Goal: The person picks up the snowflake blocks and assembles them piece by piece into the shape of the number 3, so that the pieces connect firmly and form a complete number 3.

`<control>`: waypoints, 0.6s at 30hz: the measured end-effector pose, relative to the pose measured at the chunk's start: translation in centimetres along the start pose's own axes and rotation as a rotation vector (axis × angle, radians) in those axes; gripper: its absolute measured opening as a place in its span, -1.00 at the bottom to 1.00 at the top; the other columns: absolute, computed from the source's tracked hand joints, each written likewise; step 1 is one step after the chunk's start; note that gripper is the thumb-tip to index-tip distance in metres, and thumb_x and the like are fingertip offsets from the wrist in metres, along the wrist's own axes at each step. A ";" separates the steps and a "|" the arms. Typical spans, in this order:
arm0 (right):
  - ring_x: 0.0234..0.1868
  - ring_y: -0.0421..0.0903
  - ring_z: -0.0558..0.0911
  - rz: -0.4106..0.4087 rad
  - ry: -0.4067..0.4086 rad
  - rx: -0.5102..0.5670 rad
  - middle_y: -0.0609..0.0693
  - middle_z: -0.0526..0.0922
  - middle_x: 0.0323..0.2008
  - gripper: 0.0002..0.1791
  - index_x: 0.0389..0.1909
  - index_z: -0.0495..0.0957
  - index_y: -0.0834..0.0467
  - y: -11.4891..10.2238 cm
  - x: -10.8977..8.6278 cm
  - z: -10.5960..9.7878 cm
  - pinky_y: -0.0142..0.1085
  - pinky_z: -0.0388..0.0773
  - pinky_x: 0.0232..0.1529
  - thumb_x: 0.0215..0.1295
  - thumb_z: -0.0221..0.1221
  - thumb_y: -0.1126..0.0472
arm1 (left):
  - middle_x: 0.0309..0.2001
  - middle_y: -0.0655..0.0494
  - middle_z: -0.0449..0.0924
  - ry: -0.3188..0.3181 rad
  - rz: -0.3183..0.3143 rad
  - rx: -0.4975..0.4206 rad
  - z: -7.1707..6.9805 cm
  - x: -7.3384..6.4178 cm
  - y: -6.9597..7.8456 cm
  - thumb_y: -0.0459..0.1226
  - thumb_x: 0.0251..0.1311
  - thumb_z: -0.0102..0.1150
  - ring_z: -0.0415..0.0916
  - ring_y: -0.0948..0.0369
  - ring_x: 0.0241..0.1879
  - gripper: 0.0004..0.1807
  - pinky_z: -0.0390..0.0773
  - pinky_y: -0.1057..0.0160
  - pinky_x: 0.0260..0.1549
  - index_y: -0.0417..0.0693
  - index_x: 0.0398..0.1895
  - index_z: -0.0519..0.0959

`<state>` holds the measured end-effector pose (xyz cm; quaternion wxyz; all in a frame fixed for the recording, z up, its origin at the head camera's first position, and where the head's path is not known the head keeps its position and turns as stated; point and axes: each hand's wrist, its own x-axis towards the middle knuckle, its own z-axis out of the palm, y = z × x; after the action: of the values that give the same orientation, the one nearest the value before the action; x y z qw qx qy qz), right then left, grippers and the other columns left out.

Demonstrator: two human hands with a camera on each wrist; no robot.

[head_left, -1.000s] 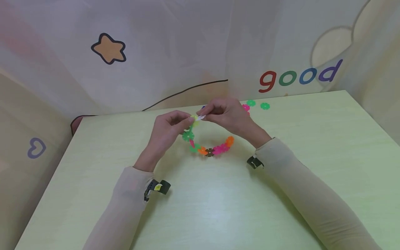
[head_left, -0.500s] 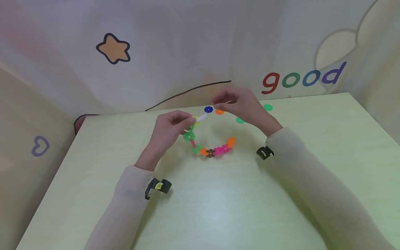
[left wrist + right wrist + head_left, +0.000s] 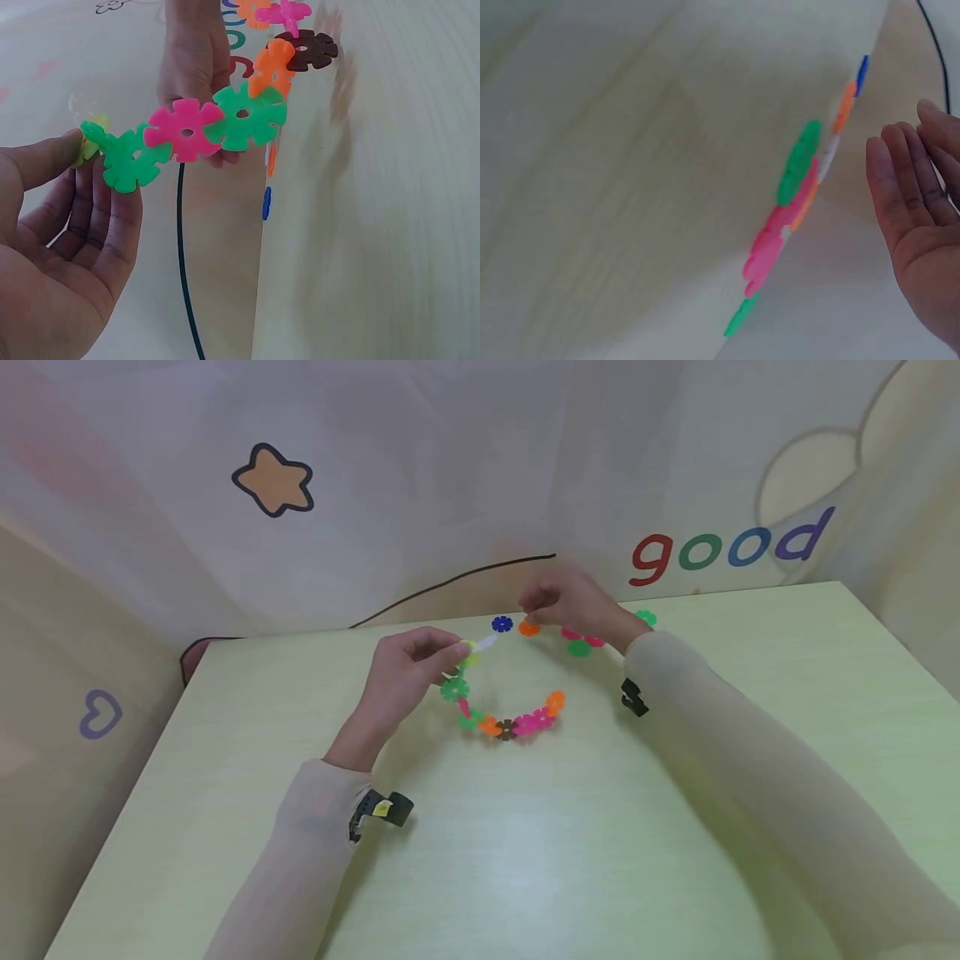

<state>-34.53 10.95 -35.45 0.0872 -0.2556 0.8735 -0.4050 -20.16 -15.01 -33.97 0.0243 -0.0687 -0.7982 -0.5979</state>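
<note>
A curved chain of interlocking flower-shaped plastic discs (image 3: 528, 724), in green, pink, orange and brown, hangs from my left hand (image 3: 401, 681). Thumb and fingers of that hand pinch the yellow disc (image 3: 91, 142) at its upper end. A white disc (image 3: 486, 643) sticks out beyond the yellow one toward the right. The far end of the curve finishes in an orange disc (image 3: 555, 702). My right hand (image 3: 573, 606) hovers over the loose discs at the table's back edge, fingers loosely bent. In the right wrist view nothing shows between its fingers (image 3: 907, 172).
Loose discs lie along the back edge: a blue one (image 3: 502, 624), an orange one (image 3: 529, 628), pink ones (image 3: 595, 641) and green ones (image 3: 578, 648). Behind the pale table (image 3: 480, 860) hangs a printed curtain (image 3: 420, 485).
My right hand has let go of the white disc and moved right and back to over the loose discs. The left hand keeps its hold on the chain, almost in place.
</note>
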 end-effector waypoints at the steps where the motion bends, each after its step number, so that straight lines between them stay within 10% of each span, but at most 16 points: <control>1: 0.08 0.13 0.67 0.011 -0.010 -0.008 0.19 0.72 0.00 -0.74 0.08 0.67 0.35 0.2 0.2 0.1 -0.03 0.62 0.22 0.42 0.35 0.38 | -0.19 -0.07 0.75 0.001 0.001 0.002 0.0 0.0 0.0 -0.27 0.45 0.35 0.68 0.12 -0.35 -0.79 0.75 0.23 -0.26 -0.27 -0.04 0.74; 18: 0.05 0.15 0.58 0.088 -0.104 -0.180 0.19 0.71 -0.03 -0.74 0.01 0.73 0.32 1.6 1.6 0.7 -0.04 0.58 0.15 0.37 0.42 0.33 | -0.20 -0.06 0.75 0.003 0.011 0.000 0.0 0.0 0.0 -0.26 0.44 0.37 0.66 0.11 -0.36 -0.79 0.74 0.25 -0.29 -0.25 -0.05 0.75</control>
<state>-36.22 10.55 -37.01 0.1267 -0.2442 0.9111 -0.3069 -20.17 -14.99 -33.94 0.0286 -0.0723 -0.7977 -0.5980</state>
